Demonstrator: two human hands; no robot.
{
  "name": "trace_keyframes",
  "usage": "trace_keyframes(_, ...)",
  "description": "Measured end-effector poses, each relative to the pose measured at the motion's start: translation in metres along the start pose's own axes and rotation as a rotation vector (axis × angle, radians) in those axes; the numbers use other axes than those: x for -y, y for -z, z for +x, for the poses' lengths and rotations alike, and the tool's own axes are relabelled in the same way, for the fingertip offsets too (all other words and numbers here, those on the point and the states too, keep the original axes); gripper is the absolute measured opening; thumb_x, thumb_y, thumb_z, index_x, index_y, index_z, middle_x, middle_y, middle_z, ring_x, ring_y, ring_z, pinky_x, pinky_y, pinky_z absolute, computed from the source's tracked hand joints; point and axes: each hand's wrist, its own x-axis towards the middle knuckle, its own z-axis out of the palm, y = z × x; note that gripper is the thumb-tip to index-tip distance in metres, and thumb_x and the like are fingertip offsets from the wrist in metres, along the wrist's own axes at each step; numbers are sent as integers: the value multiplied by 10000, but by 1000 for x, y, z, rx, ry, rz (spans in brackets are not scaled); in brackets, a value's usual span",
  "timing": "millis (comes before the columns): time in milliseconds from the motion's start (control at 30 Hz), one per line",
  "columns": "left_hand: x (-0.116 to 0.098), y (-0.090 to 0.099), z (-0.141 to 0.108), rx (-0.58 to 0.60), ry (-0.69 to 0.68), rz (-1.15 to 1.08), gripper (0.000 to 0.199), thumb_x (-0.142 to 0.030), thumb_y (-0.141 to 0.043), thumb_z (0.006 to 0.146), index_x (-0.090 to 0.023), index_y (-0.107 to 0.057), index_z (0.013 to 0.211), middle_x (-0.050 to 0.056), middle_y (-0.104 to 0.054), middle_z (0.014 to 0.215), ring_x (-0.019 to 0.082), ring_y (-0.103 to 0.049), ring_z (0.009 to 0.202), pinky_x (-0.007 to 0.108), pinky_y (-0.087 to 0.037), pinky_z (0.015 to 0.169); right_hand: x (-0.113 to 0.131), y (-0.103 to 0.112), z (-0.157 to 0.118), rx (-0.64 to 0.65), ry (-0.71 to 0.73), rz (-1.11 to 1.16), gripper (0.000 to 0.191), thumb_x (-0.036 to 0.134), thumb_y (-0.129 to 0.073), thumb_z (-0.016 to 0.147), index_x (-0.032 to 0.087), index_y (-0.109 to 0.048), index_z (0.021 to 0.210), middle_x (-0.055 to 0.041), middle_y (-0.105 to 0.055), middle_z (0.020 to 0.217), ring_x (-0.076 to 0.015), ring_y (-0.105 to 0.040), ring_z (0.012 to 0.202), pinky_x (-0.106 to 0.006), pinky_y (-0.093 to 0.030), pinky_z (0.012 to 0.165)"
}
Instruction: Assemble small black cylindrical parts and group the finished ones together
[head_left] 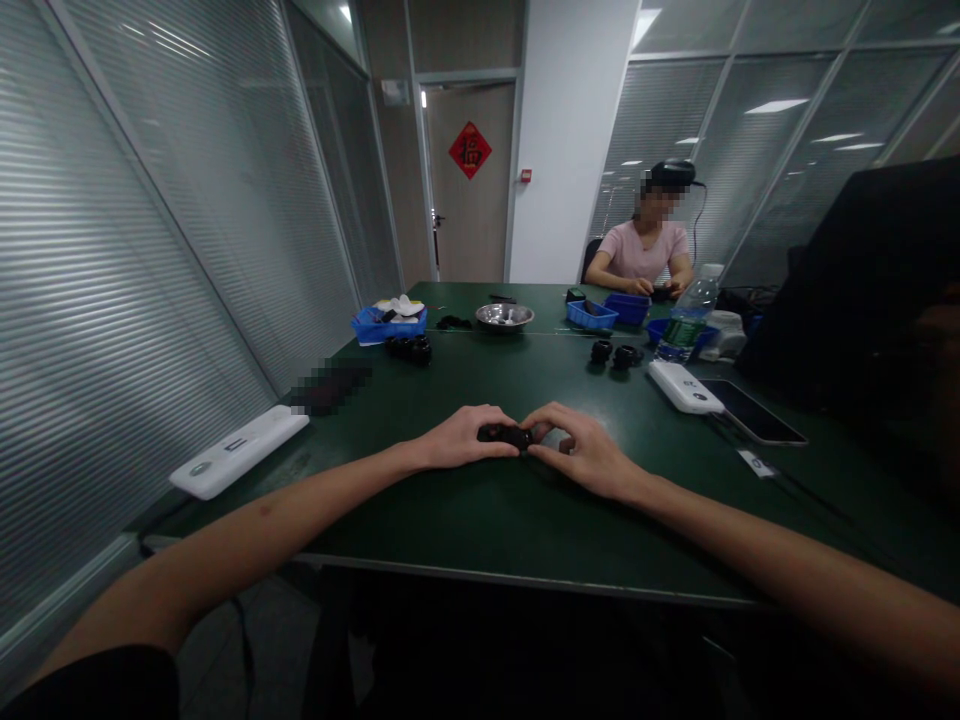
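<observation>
A small black part lies sideways between my two hands, just above the dark green table. My left hand is closed round its left end, thumb below and fingers above. At its right end, the thumb and fingertips of my right hand pinch it. Fine details of the part are too dark and small to tell. Beyond my hands stand several black round parts at the right and more black parts at the left.
A metal bowl, a filled blue tray and a small blue basket stand farther back. White power banks lie on both sides. At right are a bottle and a phone. A person sits across.
</observation>
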Motion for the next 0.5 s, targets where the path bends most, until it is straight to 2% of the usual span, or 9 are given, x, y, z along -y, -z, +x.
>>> trace_keyframes(133, 0, 0, 0, -2, 15, -8, 399, -479, -681, 947, -184, -689, 1216, 63, -665, 1064, 193, -602, 929, 295, -448, 802, 3, 0, 1, -57, -58, 46, 250, 384, -659, 958, 243, -655, 1165, -68, -654, 1146, -198, -670, 916, -275, -552, 613)
trace_keyframes(200, 1, 0, 0, -4, 12, -12, 390, -475, -679, 950, -183, -693, 1208, 61, -669, 1064, 189, -604, 922, 292, -444, 801, 3, 0, 1, -125, -101, 76, 236, 438, -579, 1005, 217, -658, 1028, -60, -641, 1038, -172, -645, 792, -264, -519, 553)
trace_keyframes(300, 2, -1, 1, -9, 12, -18, 385, -468, -690, 944, -179, -697, 1199, 62, -676, 1062, 191, -611, 930, 295, -446, 813, 0, 1, 1, -184, -111, 52, 359, 462, -506, 1038, 202, -599, 808, -35, -598, 879, -150, -587, 685, -269, -479, 542)
trace_keyframes(433, 3, -2, 0, -12, -2, -19, 384, -460, -697, 942, -188, -696, 1213, 65, -679, 1081, 192, -612, 948, 300, -450, 825, -1, 1, 1, -165, -70, -39, 453, 458, -504, 1040, 199, -554, 671, -29, -576, 792, -165, -578, 718, -295, -485, 617)
trace_keyframes(500, 3, -2, 0, -12, -8, -19, 378, -460, -696, 944, -189, -697, 1207, 60, -676, 1070, 189, -607, 940, 298, -448, 822, -1, 0, 1, -160, -69, -20, 415, 431, -525, 1029, 198, -582, 691, -42, -607, 856, -175, -600, 773, -300, -507, 643)
